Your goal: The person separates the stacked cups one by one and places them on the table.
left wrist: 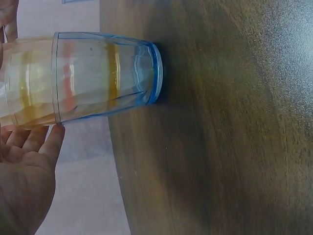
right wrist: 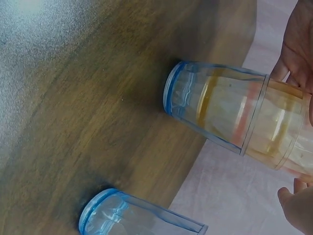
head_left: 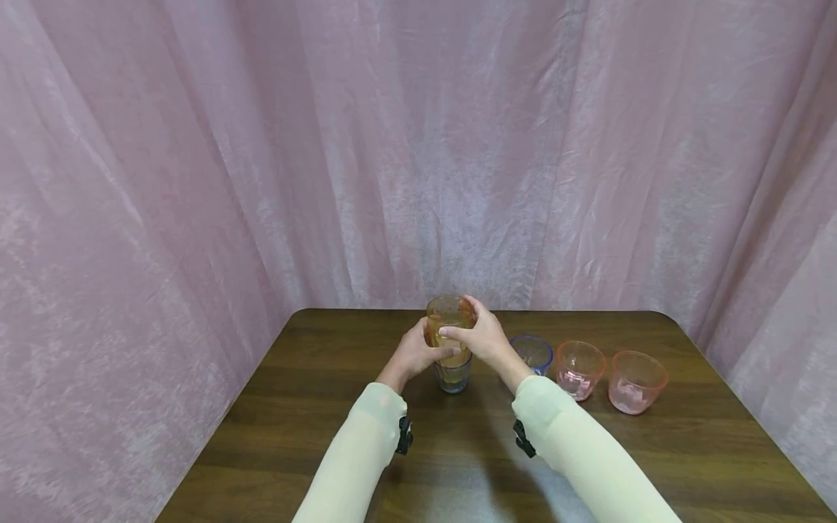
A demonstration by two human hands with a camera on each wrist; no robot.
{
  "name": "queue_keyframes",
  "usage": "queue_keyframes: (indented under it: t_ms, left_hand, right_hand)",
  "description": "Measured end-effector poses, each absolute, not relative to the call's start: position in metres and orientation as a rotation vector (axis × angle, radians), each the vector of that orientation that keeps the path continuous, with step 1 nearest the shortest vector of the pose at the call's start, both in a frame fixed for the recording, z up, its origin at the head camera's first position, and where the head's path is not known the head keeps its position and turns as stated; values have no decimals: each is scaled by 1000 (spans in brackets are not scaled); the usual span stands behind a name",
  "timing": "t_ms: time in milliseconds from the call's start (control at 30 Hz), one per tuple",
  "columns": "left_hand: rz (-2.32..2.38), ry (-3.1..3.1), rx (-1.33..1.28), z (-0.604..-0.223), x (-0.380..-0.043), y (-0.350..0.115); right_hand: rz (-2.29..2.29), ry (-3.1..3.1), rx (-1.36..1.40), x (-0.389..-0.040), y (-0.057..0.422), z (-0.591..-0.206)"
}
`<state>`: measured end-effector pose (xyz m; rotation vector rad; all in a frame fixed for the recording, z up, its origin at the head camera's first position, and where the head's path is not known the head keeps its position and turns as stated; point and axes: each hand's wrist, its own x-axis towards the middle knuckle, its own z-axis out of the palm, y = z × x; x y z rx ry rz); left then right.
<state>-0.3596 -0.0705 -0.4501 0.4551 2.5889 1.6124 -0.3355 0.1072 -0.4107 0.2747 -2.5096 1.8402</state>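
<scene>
In the head view a stack of nested clear cups stands upright on the table. Its lowest is a blue cup (head_left: 453, 378); amber cups (head_left: 448, 309) rise out of it. Through the blue wall a yellow band and a pinkish band show in the left wrist view. My left hand (head_left: 412, 354) holds the stack's left side, thumb across the front, fingertips near the blue rim (left wrist: 55, 78). With thumb in front and fingers behind, my right hand (head_left: 487, 335) grips the top amber cup. How many cups are nested is hard to tell.
Right of the stack stand a blue-rimmed cup (head_left: 532, 352), partly behind my right wrist, and two pink cups, one nearer (head_left: 580, 370) and one farther right (head_left: 637, 381). The brown wooden table (head_left: 294, 436) ends at pink curtains (head_left: 366, 160) behind.
</scene>
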Motion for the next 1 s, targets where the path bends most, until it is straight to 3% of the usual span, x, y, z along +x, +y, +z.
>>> queue_keyframes:
  t_ms: [1000]
  left_hand:
    - [1584,2625,480,-452,-358,-73]
  right_hand:
    - [1749,-2427,191,-329,100,-416]
